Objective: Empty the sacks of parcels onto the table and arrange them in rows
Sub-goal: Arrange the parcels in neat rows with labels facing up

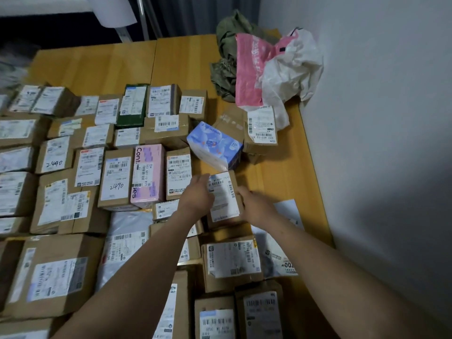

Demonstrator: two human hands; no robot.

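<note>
Wooden table (pixel 190 59) — both hands' grip on labelled parcel (pixel 223 199)

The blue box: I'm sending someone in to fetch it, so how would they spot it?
Start at the crumpled pink and white bags in the table's far right corner. Just nearer lies the blue box, tilted askew: glossy, floral-printed, unlabelled, unlike the brown cardboard parcels around it.

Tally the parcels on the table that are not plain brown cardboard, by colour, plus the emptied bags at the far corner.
Pink box: 1
Blue floral box: 1
Dark green box: 1
Olive sack: 1
Pink bag: 1
White bag: 1
Total: 6
</note>
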